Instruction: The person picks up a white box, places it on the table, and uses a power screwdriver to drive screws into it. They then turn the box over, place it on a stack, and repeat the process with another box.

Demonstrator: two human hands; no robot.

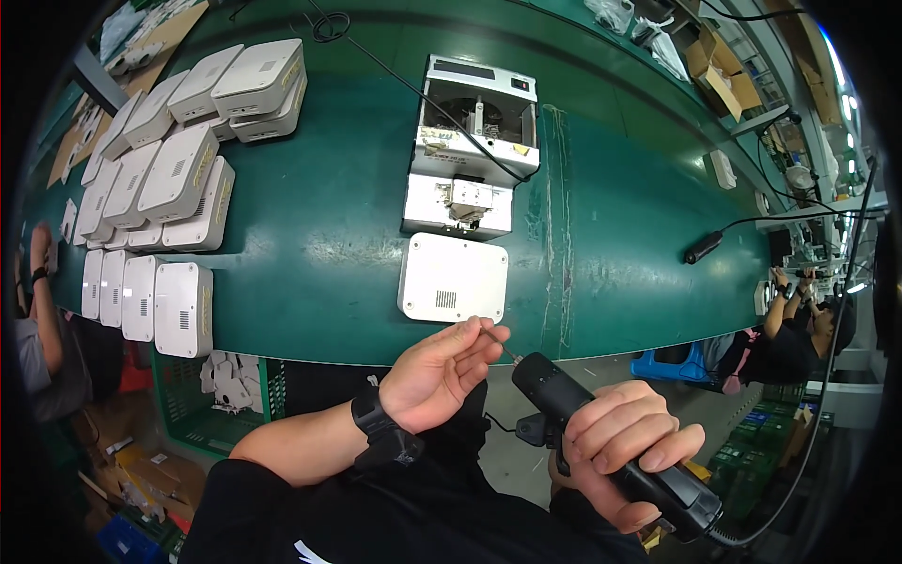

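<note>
My right hand (625, 442) is wrapped round a black electric screwdriver (554, 385), its cable running off to the lower right. The thin bit (503, 348) points up and left. My left hand (446, 371), palm up, closes its thumb and fingers on the bit's end; whether a screw sits there is too small to tell. Just beyond the fingertips, a white plastic case (453, 277) with a vent grid and corner holes lies flat near the bench's front edge. Behind that stands a screw feeder machine (474, 141), grey and white.
Several white cases (178, 174) are stacked at the left of the green bench (329, 188). A second black screwdriver (703, 247) hangs by its cable on the right. Below the bench edge is a green crate (272, 390) with white parts. People sit at both sides.
</note>
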